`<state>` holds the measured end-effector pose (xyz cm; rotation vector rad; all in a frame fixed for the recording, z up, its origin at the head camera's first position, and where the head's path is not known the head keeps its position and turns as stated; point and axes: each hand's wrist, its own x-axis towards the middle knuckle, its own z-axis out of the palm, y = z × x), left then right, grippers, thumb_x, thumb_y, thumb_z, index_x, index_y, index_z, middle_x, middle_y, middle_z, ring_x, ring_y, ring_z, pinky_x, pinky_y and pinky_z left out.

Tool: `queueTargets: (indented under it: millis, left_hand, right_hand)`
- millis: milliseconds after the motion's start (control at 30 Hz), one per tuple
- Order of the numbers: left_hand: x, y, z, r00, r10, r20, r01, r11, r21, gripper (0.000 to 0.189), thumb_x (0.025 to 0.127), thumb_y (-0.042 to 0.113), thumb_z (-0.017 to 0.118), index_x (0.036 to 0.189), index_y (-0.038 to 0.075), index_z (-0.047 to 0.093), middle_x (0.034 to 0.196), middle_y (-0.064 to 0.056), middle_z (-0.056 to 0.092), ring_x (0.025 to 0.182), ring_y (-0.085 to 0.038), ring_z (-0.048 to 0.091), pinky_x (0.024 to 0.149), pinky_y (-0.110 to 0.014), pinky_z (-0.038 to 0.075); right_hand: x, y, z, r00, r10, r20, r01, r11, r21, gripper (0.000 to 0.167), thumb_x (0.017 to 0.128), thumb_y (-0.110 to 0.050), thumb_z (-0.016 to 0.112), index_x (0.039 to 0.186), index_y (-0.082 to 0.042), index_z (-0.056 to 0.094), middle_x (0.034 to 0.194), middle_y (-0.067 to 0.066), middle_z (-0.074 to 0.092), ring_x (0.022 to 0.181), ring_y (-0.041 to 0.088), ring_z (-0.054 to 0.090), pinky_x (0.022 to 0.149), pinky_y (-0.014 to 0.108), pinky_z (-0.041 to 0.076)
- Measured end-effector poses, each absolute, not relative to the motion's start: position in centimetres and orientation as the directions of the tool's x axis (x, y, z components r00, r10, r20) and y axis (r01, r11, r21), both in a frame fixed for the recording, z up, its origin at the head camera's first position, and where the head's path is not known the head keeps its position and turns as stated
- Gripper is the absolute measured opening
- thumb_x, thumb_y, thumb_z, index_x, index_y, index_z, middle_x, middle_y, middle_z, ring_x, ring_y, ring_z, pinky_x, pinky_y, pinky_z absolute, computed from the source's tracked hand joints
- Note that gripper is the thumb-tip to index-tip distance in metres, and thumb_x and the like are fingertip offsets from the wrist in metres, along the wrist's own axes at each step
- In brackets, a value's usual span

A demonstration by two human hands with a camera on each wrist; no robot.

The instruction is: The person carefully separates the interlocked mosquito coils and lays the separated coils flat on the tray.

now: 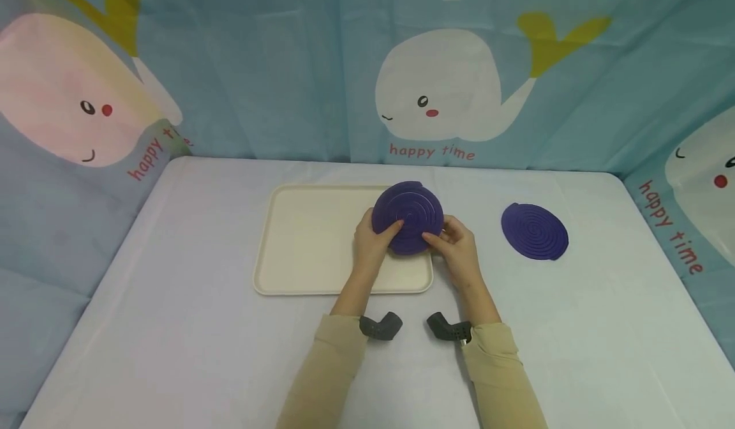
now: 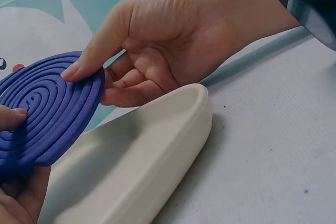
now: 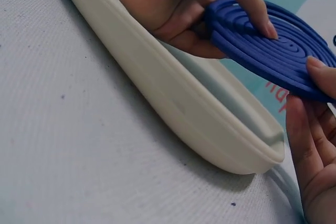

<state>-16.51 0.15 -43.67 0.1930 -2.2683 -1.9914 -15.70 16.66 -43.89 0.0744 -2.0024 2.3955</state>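
Both hands hold a blue-purple spiral coaster [image 1: 409,202] above the right end of a cream tray [image 1: 312,240]. My left hand [image 1: 370,237] grips its left side, the thumb lying on the ridged face near the centre and the fingers behind. At the lower right edge, my right hand [image 1: 458,247] pinches the rim between thumb and fingers. The left wrist view shows the coaster [image 2: 58,95] tilted, its coiled ridges facing up. Seen from the right wrist, the coaster [image 3: 257,40] is raised over the tray wall [image 3: 173,93].
A second spiral coaster [image 1: 535,231] of the same colour lies flat on the white table [image 1: 580,333], to the right of the tray. Behind the table hangs a blue curtain [image 1: 275,84] with whale prints. Dark wrist-worn devices [image 1: 381,327] sit at both cuffs.
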Motion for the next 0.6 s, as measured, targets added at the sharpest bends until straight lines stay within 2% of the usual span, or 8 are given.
queueTargets:
  millis: [100,200,300,400,600]
  left_hand:
    - [-16.53,0.11,-43.70,-0.986,-0.167,-0.011,-0.026,0.088,0.996,0.045,0.078,0.023,0.076,0.114,0.002,0.058,0.115,-0.013,0.064,0.112,-0.029,0.056,0.100,-0.041,0.042]
    - [-16.65,0.09,-43.67,-0.989,-0.149,-0.020,-0.030,0.068,0.997,0.047,0.078,0.022,0.076,0.116,0.003,0.057,0.117,-0.012,0.063,0.114,-0.028,0.055,0.102,-0.040,0.041]
    - [-16.71,0.12,-43.71,-0.991,-0.131,-0.024,-0.035,0.080,0.996,0.049,0.078,0.022,0.076,0.118,0.004,0.055,0.119,-0.012,0.061,0.115,-0.027,0.054,0.103,-0.039,0.040]
    - [-16.63,0.11,-43.76,-0.993,-0.118,-0.018,-0.030,0.100,0.995,0.050,0.077,0.022,0.076,0.119,0.005,0.055,0.120,-0.011,0.061,0.117,-0.028,0.053,0.103,-0.040,0.039]
    - [-16.38,-0.09,-43.75,-0.999,-0.038,0.008,0.006,0.075,0.997,0.050,0.077,0.021,0.077,0.119,0.004,0.056,0.118,-0.011,0.062,0.116,-0.027,0.054,0.103,-0.039,0.040]
  right_hand:
    - [-15.61,16.67,-43.83,-0.997,-0.038,0.065,-0.056,-0.204,-0.977,0.028,0.080,0.017,0.061,0.106,0.007,0.055,0.092,0.000,0.066,0.078,0.010,0.065,0.064,0.022,0.056]
    - [-15.54,16.78,-43.61,-0.994,-0.086,0.064,-0.046,-0.199,-0.979,0.033,0.079,0.016,0.061,0.106,-0.002,0.058,0.091,-0.002,0.067,0.078,0.010,0.065,0.066,0.022,0.055]
    - [-15.50,16.90,-43.56,-0.991,-0.125,0.043,-0.022,-0.163,-0.986,0.043,0.079,0.015,0.061,0.119,0.002,0.055,0.097,-0.006,0.067,0.084,0.009,0.064,0.071,0.021,0.055]
    - [-15.43,16.95,-43.63,-0.992,-0.128,0.011,0.004,-0.120,-0.993,0.051,0.081,0.011,0.060,0.130,0.011,0.045,0.099,-0.008,0.066,0.087,0.009,0.063,0.073,0.021,0.054]
    - [-15.36,16.87,-43.59,-0.994,-0.110,-0.020,0.033,-0.119,-0.992,0.046,0.086,0.002,0.056,0.130,0.012,0.045,0.103,-0.006,0.066,0.094,0.010,0.063,0.082,0.023,0.052]
